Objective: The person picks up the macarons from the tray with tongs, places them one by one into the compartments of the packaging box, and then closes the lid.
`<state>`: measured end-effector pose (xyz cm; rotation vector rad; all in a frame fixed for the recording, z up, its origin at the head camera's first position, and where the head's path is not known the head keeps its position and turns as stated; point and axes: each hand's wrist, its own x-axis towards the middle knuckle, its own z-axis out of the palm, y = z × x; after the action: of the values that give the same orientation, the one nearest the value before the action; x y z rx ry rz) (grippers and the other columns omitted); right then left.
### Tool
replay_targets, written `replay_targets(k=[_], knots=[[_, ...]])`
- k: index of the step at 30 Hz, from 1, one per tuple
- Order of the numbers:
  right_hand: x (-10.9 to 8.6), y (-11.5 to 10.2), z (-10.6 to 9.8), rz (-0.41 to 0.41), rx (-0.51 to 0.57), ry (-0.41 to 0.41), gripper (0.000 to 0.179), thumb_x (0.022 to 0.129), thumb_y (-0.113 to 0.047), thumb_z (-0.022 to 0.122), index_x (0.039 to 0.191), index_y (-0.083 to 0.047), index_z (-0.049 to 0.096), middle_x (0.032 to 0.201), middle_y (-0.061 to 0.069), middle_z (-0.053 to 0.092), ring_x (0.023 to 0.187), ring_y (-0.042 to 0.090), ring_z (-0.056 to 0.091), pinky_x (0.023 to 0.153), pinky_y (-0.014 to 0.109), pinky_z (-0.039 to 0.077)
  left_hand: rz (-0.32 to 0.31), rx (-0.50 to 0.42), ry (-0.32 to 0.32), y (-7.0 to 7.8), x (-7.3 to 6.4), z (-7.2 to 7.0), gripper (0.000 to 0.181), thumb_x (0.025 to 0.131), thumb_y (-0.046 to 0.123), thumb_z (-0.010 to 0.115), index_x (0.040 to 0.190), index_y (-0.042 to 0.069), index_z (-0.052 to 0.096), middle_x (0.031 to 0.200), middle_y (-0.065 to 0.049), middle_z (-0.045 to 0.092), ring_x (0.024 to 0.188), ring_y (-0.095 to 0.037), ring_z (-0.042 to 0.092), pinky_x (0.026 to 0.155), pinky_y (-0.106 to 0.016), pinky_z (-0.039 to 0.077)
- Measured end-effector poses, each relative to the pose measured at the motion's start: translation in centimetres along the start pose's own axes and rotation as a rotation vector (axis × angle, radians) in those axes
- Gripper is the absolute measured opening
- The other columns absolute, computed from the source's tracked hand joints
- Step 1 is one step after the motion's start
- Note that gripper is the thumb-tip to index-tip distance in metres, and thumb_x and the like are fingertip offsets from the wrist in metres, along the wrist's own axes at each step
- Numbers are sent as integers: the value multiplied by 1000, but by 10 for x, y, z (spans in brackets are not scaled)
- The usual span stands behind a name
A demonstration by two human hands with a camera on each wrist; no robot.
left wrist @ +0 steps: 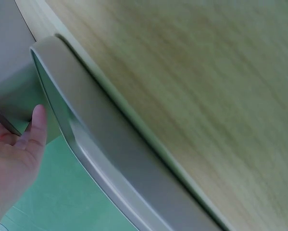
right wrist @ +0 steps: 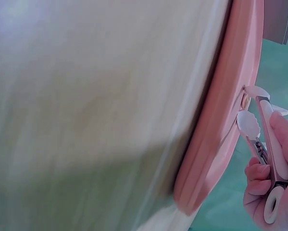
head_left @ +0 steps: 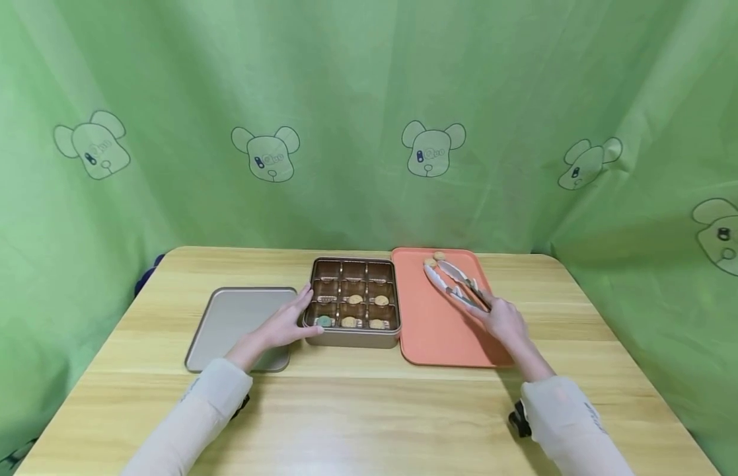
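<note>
Left Hand (head_left: 283, 325) Rests on Tin (head_left: 353, 339), Right Hand (head_left: 505, 322) Grips Tongs (head_left: 460, 295)

Stretched out, our left hand touches the divided tin just to its right. We count five cookies (head_left: 348, 322) inside: one green cookie (head_left: 324, 321) nearest that hand in the front-left compartment, two pale ones alongside in that row, two more in the middle row, centre and right. Our right hand curls around the tongs, their arms spread, above a coral tray (head_left: 440, 337). Ahead of it, near the tong tips, we spot two pale cookies (head_left: 439, 255). Left of our left hand lies a grey lid (head_left: 238, 324).
</note>
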<state>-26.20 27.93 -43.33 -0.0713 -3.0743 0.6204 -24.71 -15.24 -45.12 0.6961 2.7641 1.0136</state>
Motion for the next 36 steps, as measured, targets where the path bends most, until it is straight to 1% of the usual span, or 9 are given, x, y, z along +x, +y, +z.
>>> replay_targets(k=[2,7,13,16,19,24,27,32,36], knots=[[1,-1,0,-12,-8,3,62,88,-41,55,136,-5,40,118,36,50,101,51,49,73,54,44,1,-4,0,0,0,1,93,80,40,67,142,-6,15,152,-18,3,136,-38,14,111,-48,15],[5,-4,1,-48,-31,30,55,89,-37,56,132,-5,45,110,34,54,93,48,53,65,51,44,9,-16,6,-2,1,3,93,80,40,67,142,-6,16,152,-17,2,136,-38,14,110,-48,15],[3,-4,3,-87,-49,80,50,88,-35,58,128,-5,49,106,35,56,90,51,54,61,53,45,2,-21,2,-2,2,3,93,79,40,67,142,-6,15,152,-15,1,136,-38,13,110,-49,14],[1,-1,4,-105,-45,94,50,87,-33,59,127,-5,49,103,35,56,89,51,54,61,53,45,0,-17,1,-2,2,3,93,79,41,67,142,-5,16,152,-16,2,136,-38,14,110,-49,15],[-2,1,5,-107,-28,91,53,87,-34,59,129,-5,48,107,35,55,92,52,53,64,55,45,-3,-17,0,-2,2,3,93,79,40,67,142,-6,16,152,-16,2,136,-38,14,110,-49,15],[-4,5,5,-105,33,91,60,87,-37,59,134,-3,44,119,36,49,101,53,49,75,58,44,-5,-22,-3,-2,1,1,93,80,40,67,142,-6,15,152,-16,1,136,-38,14,110,-49,14],[-6,5,5,-122,91,101,61,87,-39,59,133,-2,44,120,35,49,103,52,49,79,58,43,-11,-27,-5,-1,0,1,93,80,40,67,142,-6,15,152,-15,1,136,-37,13,111,-49,14],[-9,2,7,-191,200,97,60,88,-38,57,132,1,44,123,34,48,102,47,52,82,55,44,-15,-24,-8,-1,0,0,93,80,40,67,143,-5,15,152,-15,1,136,-38,13,111,-49,14],[-11,-2,7,-241,260,83,61,88,-37,58,132,2,44,127,31,46,107,44,50,86,54,43,-11,-18,-6,-1,0,1,93,80,40,67,142,-6,15,152,-15,1,136,-38,14,110,-49,14]])
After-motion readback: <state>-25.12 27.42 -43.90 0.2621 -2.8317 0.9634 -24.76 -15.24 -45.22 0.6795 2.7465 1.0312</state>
